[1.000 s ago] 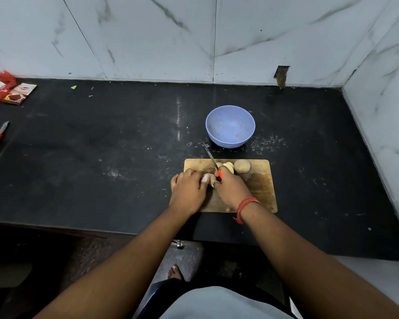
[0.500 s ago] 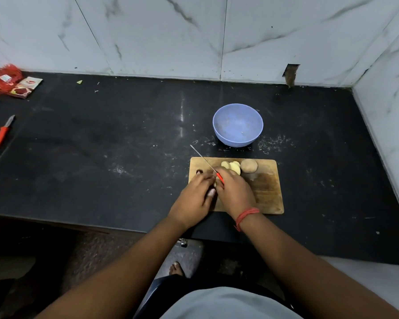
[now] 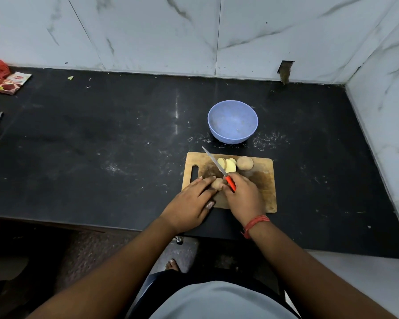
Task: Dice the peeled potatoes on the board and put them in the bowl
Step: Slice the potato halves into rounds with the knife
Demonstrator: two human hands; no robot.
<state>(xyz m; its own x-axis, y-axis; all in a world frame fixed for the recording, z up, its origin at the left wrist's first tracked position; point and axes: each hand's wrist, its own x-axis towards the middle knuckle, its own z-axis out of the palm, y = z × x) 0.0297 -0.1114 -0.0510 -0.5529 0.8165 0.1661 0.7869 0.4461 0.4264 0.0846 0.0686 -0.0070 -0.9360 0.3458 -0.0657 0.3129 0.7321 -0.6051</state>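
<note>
Potato [image 3: 217, 183] lay on board [image 3: 266, 180], left hand [image 3: 190, 204] resting flat against it, fingers straight; right hand [image 3: 243, 198] gripped knife [image 3: 218, 168]; slices [image 3: 227, 164] and whole potato [image 3: 244, 163] at far edge; bowl [image 3: 232, 122] beyond board

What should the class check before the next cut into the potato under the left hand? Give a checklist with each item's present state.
1. Right hand grips knife by its handle: ok.
2. Left hand steadies potato: ok.
3. Left fingertips clear of the blade: ok; the blade is raised, pointing away.
4. Board lies flat on the counter: ok.
5. Bowl within reach behind the board: ok.
6. Blade sharpness: cannot tell.
</note>
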